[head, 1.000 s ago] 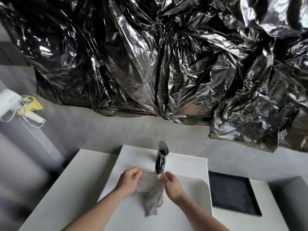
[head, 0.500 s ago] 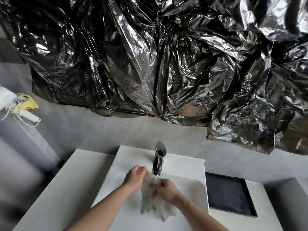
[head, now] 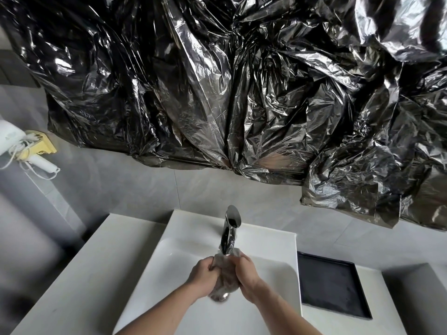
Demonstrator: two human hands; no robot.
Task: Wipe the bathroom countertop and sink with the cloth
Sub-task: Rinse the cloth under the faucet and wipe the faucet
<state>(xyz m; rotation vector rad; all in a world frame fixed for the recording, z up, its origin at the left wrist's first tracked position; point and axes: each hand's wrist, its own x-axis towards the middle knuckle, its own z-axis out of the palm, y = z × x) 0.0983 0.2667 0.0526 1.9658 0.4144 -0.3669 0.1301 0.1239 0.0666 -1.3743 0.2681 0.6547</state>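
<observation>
Bunched-up grey cloth (head: pixel 223 278) hanging pretty much vertical right under the shiny chrome faucet (head: pixel 229 232), over the white rectangular sink basin (head: pixel 169 259), sandwiched between both grips. Left hand (head: pixel 203 278) and right hand (head: pixel 246 279) clenching it from opposite sides, about equally close, forearms angling in; probably wringing before hitting the white tabletop (head: pixel 79 281).

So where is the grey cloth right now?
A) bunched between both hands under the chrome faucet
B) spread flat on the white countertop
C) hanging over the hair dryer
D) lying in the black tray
A: the left hand and right hand both grip the bunched grey cloth over the white sink, just below the chrome faucet.
</observation>
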